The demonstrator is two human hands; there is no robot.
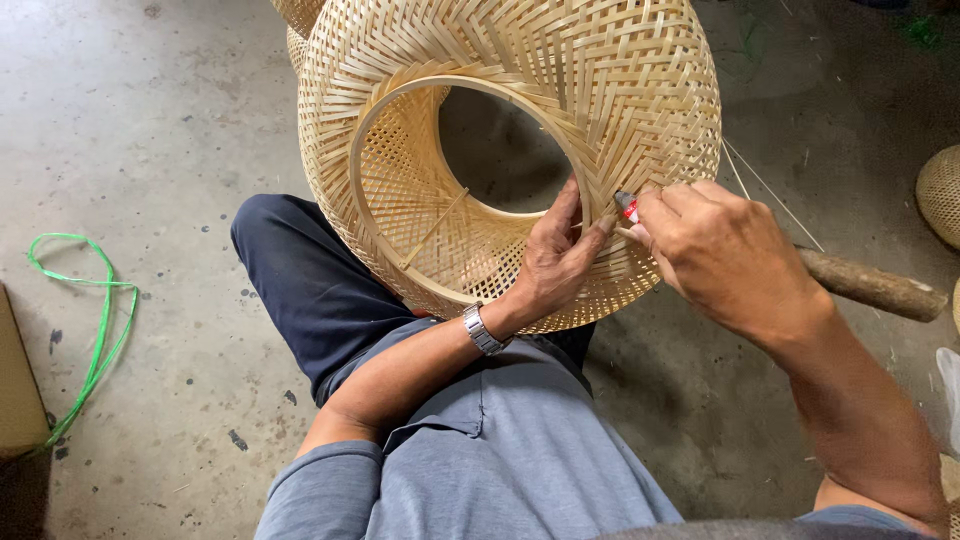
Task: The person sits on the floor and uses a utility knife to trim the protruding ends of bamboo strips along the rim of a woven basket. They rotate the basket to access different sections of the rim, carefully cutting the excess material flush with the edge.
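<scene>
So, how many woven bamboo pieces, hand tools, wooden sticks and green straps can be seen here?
Woven bamboo pieces: 3 (large shade, one behind it, one at the right edge)
Red-handled tool: 1
Wooden stick: 1
Green strap: 1
Total: 6
</scene>
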